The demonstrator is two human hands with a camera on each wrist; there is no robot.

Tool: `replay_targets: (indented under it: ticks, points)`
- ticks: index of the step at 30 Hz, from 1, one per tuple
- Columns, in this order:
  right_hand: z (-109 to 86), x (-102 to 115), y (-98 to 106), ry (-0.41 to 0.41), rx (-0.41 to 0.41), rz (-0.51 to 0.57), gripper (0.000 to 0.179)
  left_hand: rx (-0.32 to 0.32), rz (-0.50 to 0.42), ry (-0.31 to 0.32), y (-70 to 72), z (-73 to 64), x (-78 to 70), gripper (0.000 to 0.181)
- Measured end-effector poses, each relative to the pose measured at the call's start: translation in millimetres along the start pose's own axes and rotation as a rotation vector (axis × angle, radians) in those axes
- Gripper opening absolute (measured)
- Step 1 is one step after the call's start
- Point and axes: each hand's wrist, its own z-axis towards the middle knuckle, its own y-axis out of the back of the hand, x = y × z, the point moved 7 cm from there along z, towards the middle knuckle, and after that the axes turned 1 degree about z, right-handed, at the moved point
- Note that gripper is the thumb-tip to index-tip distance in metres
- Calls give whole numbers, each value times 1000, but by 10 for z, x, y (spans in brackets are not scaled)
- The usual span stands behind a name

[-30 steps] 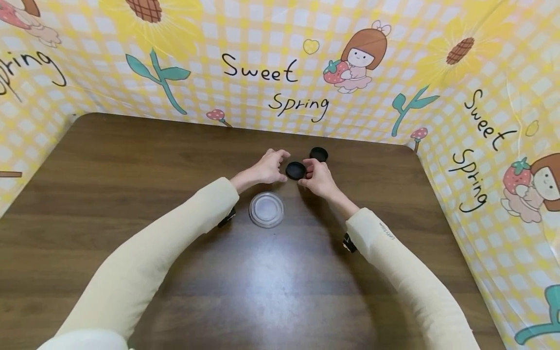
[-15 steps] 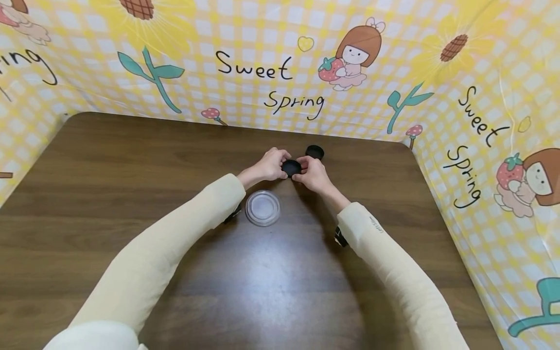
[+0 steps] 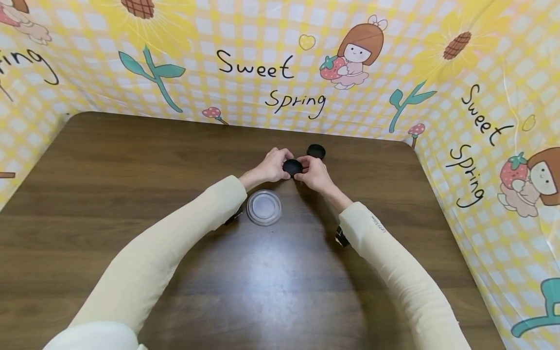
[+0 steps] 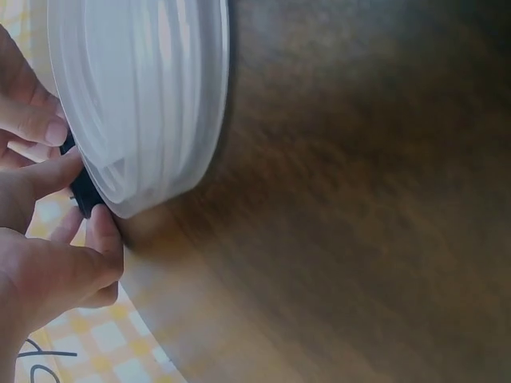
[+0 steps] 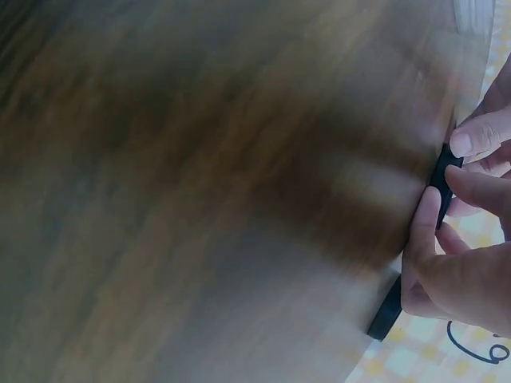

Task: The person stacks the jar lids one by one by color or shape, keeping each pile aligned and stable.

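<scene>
A shallow round black lid-like piece [image 3: 292, 167] sits toward the back of the table, between both hands. My left hand [image 3: 272, 166] pinches its left side with thumb and fingers, and my right hand [image 3: 315, 173] grips its right side. In the left wrist view the black piece [image 4: 86, 191] shows as a dark edge between fingertips, partly hidden by a clear plastic round container [image 4: 144, 104]. The right wrist view shows the black piece [image 5: 444, 179] edge-on, low at the tabletop, with fingers of both hands around it.
A second round black piece [image 3: 316, 151] lies just behind my right hand. Nearer to me, the clear round container [image 3: 264, 208] stands on the brown wooden table [image 3: 183, 301]. A yellow checked cloth [image 3: 245, 29] with printed figures walls the back and sides.
Both hands have closed in on the black piece from its two sides and now grip it. The second black piece and the clear container stay in place; the head view shifted slightly.
</scene>
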Motion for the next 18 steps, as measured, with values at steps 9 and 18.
replay_targets:
  ticks: [9,18]
  points:
    - [-31,-26,-6,-21,-13,39,48,-10,-48,34,1,-67,33,48]
    - [-30,-9,-12,7,-5,53,48,-32,-111,55,35,-97,69,45]
